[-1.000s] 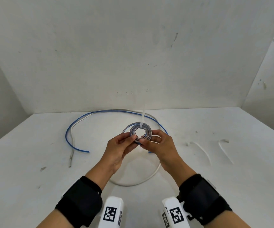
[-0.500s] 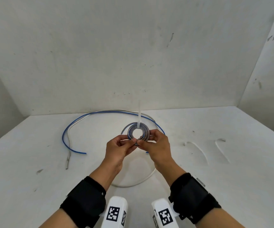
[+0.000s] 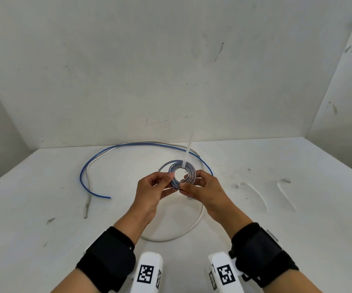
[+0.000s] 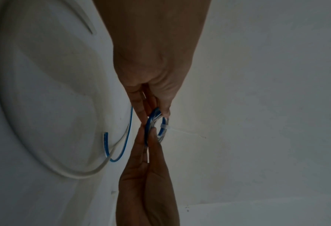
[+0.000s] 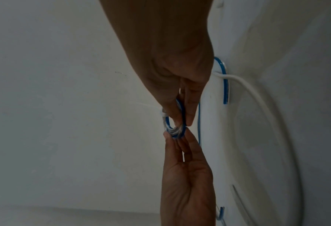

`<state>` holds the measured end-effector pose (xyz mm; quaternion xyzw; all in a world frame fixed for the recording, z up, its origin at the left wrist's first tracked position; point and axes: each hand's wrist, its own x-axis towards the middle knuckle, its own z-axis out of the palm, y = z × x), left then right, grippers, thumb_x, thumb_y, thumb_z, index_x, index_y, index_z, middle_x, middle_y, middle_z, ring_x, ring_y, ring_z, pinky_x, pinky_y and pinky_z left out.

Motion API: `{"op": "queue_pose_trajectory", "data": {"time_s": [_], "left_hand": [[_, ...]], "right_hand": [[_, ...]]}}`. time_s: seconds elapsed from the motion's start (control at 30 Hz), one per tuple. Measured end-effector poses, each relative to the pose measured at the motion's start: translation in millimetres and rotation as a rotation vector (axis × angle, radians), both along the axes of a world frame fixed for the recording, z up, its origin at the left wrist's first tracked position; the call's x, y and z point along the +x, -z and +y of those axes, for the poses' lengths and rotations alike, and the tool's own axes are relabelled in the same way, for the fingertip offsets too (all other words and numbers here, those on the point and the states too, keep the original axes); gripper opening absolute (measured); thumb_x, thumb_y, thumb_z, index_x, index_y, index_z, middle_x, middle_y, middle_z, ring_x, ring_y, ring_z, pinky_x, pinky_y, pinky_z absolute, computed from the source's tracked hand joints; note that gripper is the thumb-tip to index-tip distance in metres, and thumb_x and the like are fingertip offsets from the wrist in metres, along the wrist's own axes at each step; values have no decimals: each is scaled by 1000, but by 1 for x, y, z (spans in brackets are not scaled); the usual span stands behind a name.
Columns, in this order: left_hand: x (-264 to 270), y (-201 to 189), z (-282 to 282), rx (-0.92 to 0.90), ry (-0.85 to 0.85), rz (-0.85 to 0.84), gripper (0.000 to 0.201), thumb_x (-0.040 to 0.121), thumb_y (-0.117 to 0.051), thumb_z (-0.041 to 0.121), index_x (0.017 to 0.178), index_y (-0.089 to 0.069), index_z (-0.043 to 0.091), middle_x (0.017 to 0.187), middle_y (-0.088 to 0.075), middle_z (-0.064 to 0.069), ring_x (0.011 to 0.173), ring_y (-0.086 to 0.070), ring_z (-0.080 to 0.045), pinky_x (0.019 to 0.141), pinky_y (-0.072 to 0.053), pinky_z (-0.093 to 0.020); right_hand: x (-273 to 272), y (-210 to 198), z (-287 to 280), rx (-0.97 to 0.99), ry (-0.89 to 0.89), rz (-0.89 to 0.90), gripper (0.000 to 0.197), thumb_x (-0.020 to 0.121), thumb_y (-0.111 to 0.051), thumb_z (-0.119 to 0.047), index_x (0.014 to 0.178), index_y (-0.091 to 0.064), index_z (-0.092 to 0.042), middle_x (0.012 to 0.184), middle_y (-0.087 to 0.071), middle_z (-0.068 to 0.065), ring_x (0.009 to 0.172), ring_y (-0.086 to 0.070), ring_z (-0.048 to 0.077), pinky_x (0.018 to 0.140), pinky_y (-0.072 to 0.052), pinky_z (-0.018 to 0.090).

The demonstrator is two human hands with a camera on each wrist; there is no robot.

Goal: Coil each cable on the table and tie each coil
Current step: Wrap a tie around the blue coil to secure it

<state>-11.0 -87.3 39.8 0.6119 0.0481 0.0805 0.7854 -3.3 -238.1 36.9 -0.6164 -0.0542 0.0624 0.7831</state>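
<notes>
A small coil (image 3: 182, 174) of blue and clear cable is held above the table (image 3: 297, 218), pinched at its near rim between the left hand (image 3: 149, 190) and the right hand (image 3: 202, 190). A white cable tie (image 3: 186, 152) is wrapped around the coil's far rim, its free tail standing up and away from the coil. The near part of the coil is covered by the thumbs and fingertips in the head view, so how the cable's end is tucked there cannot be made out.

Beyond the coil, a loose blue cable (image 3: 99, 159) is laid in an arc on the table, and a white cable (image 3: 183, 231) is looped beneath the hands; part of each is hidden behind the hands and the coil. To the right of the coil two thin white strips (image 3: 255, 193) are seen on the table, too faint to identify surely.

In the left wrist view the coil (image 4: 155, 126) is shown edge-on, with the tie's small head (image 4: 163, 126) seated on the rim, a detail lost in the head view; both hands are seen closed on the coil from opposite sides. In the right wrist view the same pinch is shown on the coil (image 5: 175, 122), and the blue cable's cut end (image 5: 226, 97) is seen beside the white cable (image 5: 257, 97). Both wrist views are dim, and the forearms are cut off by the frame.
</notes>
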Motion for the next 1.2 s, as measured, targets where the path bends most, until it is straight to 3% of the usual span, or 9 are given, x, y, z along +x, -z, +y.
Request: {"op": "queue_pose_trajectory", "data": {"time_s": [0.27,0.43,0.53,0.63,0.77,0.87,1.0,1.07,1.2], "left_hand": [[1,4,1,456,-151,-269,9,84,-69,13,78,-63,10,70,-69,-7,67,-67,-13,66,-59,-29],[1,7,2,315,-64,-259,13,88,-63,14,85,-64,2,80,-66,-14,77,-67,-23,65,-59,-28],[4,3,8,56,-23,-86,30,95,-51,31,108,-59,5,100,-63,-14,91,-66,-24,70,-58,-29],[12,0,13,152,-61,-90,34,98,-43,32,125,-50,13,111,-61,-7,102,-62,-19,85,-54,-26],[12,-1,-7,358,60,-72,31,102,-37,19,107,-64,5,96,-68,-18,89,-67,-27,66,-58,-21],[18,7,-20,410,-114,-53,31,102,-35,20,98,-64,9,95,-70,-19,89,-68,-32,67,-60,-31],[25,15,-36,394,119,139,52,99,-32,46,143,-35,18,123,-61,-13,110,-61,-29,88,-54,-40],[23,17,-39,672,278,192,72,94,-34,56,151,-13,18,130,-55,-8,115,-55,-23,96,-46,-33],[5,16,-35,1292,271,15,52,80,-60,59,118,-53,26,113,-48,3,106,-52,-14,85,-43,-29]], "right_hand": [[2,-4,1,-28,-14,-12,36,77,-75,5,107,-57,6,94,-70,21,76,-72,24,64,-57,22],[2,-5,1,-28,-21,-27,28,82,-72,-2,105,-56,1,99,-68,28,78,-73,23,68,-59,27],[4,-12,-11,-70,-143,-4,26,84,-70,-1,107,-58,2,89,-69,20,76,-72,24,70,-61,30],[7,-16,-19,-192,-201,-15,29,82,-71,2,109,-61,3,90,-68,19,78,-72,26,70,-61,32],[11,-14,-15,-268,-87,-58,33,77,-78,-5,106,-62,2,90,-71,22,74,-73,26,67,-61,32],[12,-6,-9,-196,-8,-30,38,78,-77,-4,109,-55,1,88,-74,20,68,-73,24,65,-61,31],[22,2,-13,-15,122,43,34,81,-70,6,103,-45,-2,83,-67,20,60,-72,23,57,-60,26],[40,5,-26,2,263,46,43,80,-69,10,101,-36,-8,83,-57,18,58,-68,26,54,-60,26],[77,23,-59,-121,487,104,40,81,-71,4,87,-35,-12,92,-51,15,67,-65,29,54,-60,27]]}}
